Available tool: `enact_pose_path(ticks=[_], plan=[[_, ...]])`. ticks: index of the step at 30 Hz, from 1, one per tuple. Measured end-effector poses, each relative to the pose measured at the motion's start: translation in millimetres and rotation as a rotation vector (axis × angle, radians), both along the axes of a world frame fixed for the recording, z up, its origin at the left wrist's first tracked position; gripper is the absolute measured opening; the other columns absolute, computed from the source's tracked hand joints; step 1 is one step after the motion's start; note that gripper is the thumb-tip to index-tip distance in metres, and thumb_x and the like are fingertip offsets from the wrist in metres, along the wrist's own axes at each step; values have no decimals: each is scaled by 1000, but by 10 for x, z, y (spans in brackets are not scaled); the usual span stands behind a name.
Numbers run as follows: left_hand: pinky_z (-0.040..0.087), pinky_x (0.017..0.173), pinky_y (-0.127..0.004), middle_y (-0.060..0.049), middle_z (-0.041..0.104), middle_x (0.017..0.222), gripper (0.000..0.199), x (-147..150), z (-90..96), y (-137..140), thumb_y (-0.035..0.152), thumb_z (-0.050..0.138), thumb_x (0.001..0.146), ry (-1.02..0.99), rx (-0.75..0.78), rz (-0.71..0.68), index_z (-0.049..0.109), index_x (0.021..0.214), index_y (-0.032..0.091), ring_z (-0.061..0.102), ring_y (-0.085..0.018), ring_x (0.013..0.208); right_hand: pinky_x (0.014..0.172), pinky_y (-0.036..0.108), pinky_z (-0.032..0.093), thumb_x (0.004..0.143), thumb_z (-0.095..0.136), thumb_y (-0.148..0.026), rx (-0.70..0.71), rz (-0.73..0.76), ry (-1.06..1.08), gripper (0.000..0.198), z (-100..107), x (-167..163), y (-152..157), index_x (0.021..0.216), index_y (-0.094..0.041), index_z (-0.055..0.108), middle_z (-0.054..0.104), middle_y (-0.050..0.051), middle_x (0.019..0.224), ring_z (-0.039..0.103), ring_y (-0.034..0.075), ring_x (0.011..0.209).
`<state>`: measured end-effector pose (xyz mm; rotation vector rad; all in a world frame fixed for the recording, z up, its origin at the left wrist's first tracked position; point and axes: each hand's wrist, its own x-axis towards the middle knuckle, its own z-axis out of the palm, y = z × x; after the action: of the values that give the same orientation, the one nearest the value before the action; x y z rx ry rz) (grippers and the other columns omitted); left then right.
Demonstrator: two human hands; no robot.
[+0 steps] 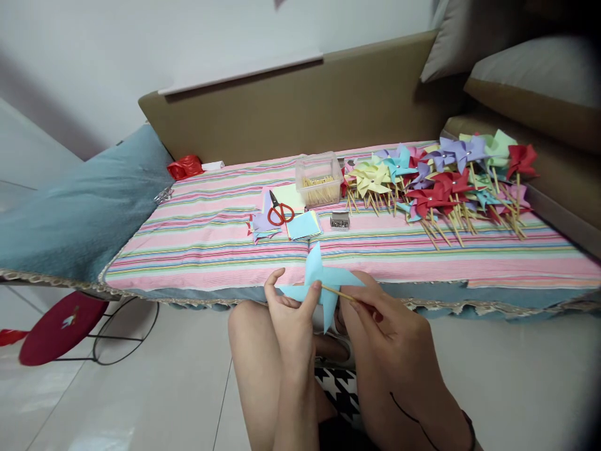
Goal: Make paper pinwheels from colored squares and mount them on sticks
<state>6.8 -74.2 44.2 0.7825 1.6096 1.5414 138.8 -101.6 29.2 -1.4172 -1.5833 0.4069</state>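
Observation:
A light blue paper pinwheel is pinched at its centre by my left hand, thumb on the paper. My right hand grips a thin wooden stick, whose tip meets the pinwheel's middle beside my left thumb. Whether the stick is fastened there I cannot tell. Just beyond my hands lie a stack of coloured paper squares, red-handled scissors on paper pieces, and a small open box of metal pins. A clear plastic container with several wooden sticks stands behind them.
Many finished pinwheels on sticks are heaped at the right of the striped cloth. A red plastic bag lies at the far left. A red round stool lies tipped on the floor; cushions sit at upper right.

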Motion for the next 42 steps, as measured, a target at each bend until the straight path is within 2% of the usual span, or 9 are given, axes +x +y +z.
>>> enact_pose_path(ticks=[4,10,15,20,27,31,35,38,42], plan=[[28,43,-14,13,25,53,60,-124,-68,52,39,77,64,1,16,143,48,114,24,30,-4,40,64,28,51,86,55,-26,-83,0,-50,16,11,83,-1,88,-22,70,69,3,77,64,18,69],[37,48,-17,12,29,59,62,-280,-148,117,40,79,61,-53,-4,286,47,112,25,40,-4,43,60,27,48,86,56,-24,51,36,-128,12,-70,145,41,84,-21,67,65,1,69,61,16,64],[37,48,-18,12,30,61,62,-291,-141,120,36,79,60,-52,1,297,47,112,24,41,-4,44,65,28,49,86,58,-21,133,33,-141,8,-157,142,52,87,-20,65,69,3,77,65,17,72],[38,48,-19,11,38,61,59,-305,-144,123,33,78,62,-64,8,283,47,111,23,44,-4,43,64,29,49,85,58,-23,121,-19,-157,8,-177,162,39,89,-21,66,68,2,74,64,18,70],[42,51,-19,9,48,64,61,-334,-167,120,33,78,63,-88,9,256,46,115,23,50,-5,45,69,29,49,84,59,-18,121,29,-79,8,-207,159,43,86,-21,66,69,2,76,65,17,75],[51,70,-29,-1,65,77,60,-306,-92,113,42,68,75,-264,106,95,39,125,23,67,-15,69,68,32,50,80,65,-26,-2,-91,68,7,-254,149,33,82,-21,70,69,2,74,64,19,70],[48,88,-42,-13,71,98,46,-251,-71,125,50,47,88,-403,240,-94,42,123,21,67,-24,98,66,34,51,74,70,-37,-295,-185,524,17,-250,137,67,77,-20,72,70,4,70,65,21,68],[48,88,-37,-10,73,92,34,-172,-128,129,42,59,83,-326,127,-256,56,106,18,68,-22,94,64,32,51,66,74,-38,-387,-120,825,18,-205,77,106,65,-20,71,70,4,65,64,19,65],[48,83,-29,-9,74,86,24,12,-168,107,34,67,78,-273,25,-546,68,90,14,68,-19,87,58,28,48,60,78,-36,-444,-39,973,18,-150,-82,115,61,-19,71,68,2,59,60,15,57]])
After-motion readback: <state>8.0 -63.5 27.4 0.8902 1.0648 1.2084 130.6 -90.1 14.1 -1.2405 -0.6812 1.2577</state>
